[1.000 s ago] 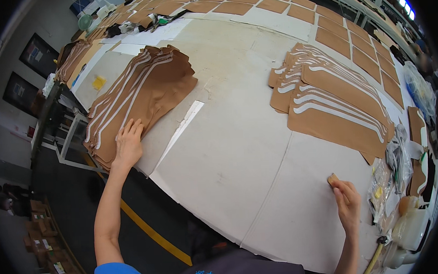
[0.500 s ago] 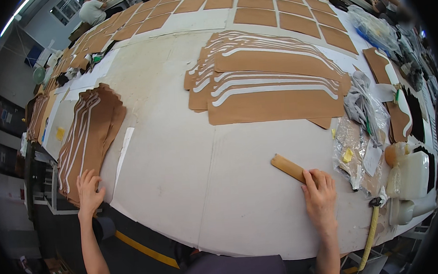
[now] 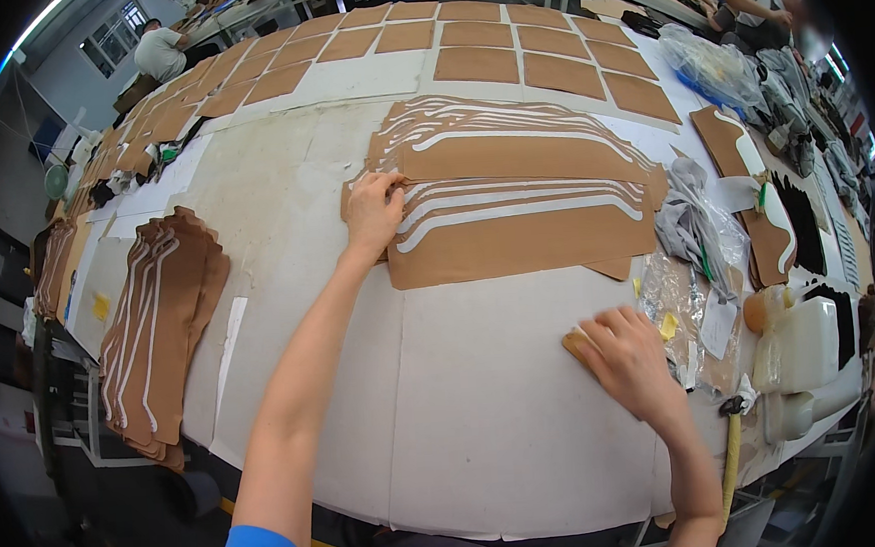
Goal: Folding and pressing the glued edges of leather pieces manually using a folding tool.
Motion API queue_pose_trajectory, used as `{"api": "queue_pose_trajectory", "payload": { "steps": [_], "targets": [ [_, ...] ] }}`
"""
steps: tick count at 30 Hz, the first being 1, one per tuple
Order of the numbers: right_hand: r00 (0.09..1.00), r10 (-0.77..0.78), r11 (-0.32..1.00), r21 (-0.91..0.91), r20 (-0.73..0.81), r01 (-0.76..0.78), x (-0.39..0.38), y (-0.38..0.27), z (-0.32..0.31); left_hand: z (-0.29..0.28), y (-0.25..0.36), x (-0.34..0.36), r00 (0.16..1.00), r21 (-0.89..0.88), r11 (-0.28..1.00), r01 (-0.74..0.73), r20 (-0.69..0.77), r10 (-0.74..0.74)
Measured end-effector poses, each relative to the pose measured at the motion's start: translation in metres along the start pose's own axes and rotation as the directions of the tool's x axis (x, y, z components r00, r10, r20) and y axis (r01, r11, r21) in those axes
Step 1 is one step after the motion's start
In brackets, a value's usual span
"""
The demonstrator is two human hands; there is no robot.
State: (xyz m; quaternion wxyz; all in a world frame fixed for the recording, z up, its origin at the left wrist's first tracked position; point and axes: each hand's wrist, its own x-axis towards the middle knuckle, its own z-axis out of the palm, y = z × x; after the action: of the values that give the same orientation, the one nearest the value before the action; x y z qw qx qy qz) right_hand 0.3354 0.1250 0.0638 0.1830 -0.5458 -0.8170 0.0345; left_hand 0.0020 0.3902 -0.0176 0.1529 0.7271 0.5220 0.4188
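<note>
Two overlapping fans of brown sheet pieces with curved white strips lie ahead of me, an upper fan (image 3: 510, 154) and a lower fan (image 3: 526, 243). My left hand (image 3: 374, 217) reaches to their left end. Its fingers are pinched together at the lower left corner of the upper fan's front piece; the fingertips partly cover that corner. My right hand (image 3: 628, 357), closed and somewhat blurred, grips a flat tan wooden strip (image 3: 575, 345) above the bare table near the right. Only the strip's far end shows.
Another stack of brown pieces (image 3: 165, 330) overhangs the table's left edge. To the right are a grey cloth (image 3: 684, 203), clear plastic bags, a white jug (image 3: 803, 346) and a yellow hose (image 3: 731, 456). Brown rectangles (image 3: 475, 66) lie in rows at the back. Other people are beyond.
My left hand has left the stack at the left and moved right to the fans of brown pieces. The right hand has turned with the wooden strip. The view has shifted slightly.
</note>
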Motion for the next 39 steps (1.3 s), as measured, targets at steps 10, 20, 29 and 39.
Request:
{"api": "queue_pose_trajectory", "payload": {
  "steps": [10, 20, 29, 39],
  "targets": [
    [0.868, -0.057, 0.994, 0.056, -0.493, 0.097, 0.281, -0.008, 0.152, 0.029, -0.019, 0.018, 0.960, -0.051, 0.962, 0.267, 0.095, -0.262],
    [0.200, 0.543, 0.809, 0.443, -0.816, -0.387, 0.238, 0.245, 0.035, 0.048, 0.033, -0.002, 0.993, 0.168, 0.982, 0.087, 0.066, -0.100],
    [0.292, 0.451, 0.794, 0.529, -0.843, 0.301, 0.036, 0.173, -0.258, 0.026, 0.033, -0.008, 0.979, 0.385, 0.921, -0.052, -0.163, 0.123],
    [0.907, -0.002, 0.661, 0.680, -0.422, 0.318, 0.026, -0.181, 0.062, -0.088, 0.080, -0.157, 0.198, -0.199, -0.012, 0.980, 0.968, 0.153]
  ]
}}
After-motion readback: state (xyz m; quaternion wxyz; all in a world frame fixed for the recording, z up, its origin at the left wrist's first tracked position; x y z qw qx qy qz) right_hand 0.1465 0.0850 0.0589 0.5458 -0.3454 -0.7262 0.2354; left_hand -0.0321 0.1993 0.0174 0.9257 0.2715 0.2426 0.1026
